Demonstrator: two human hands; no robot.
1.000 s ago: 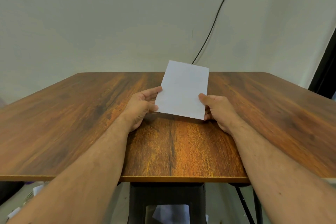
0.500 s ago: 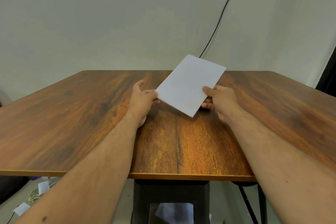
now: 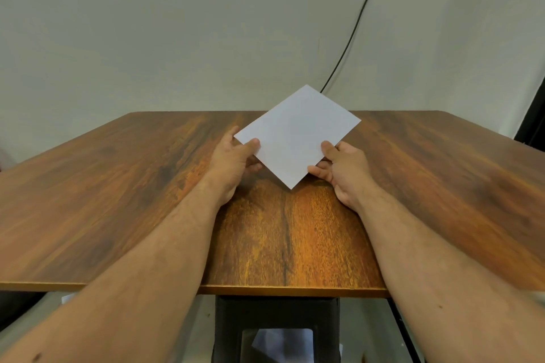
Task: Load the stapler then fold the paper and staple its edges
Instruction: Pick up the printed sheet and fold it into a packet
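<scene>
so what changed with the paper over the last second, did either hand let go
The paper turned clockwise in the person's grip: a second ago it stood nearly square to the camera, now it sits like a diamond with one corner pointing down. Neither hand let go. The left hand shifted to pinch the left corner, and the right hand holds the lower right edge. The paper stays lifted above the table, and no stapler is in view.

The paper [image 3: 298, 138] is plain white with a faint bluish-grey cast, unmarked. The table [image 3: 118, 200] under it is reddish-brown wood grain, streaked dark brown toward 9 and 3 o'clock, brightening to orange-gold at 6 o'clock, with a thin dark vein running through that bright band. The wall [image 3: 177, 32] at 12 o'clock is pale grey-green. A black cable [image 3: 358, 19] crosses it toward 1 o'clock. The table base [image 3: 277, 312] is black.
</scene>
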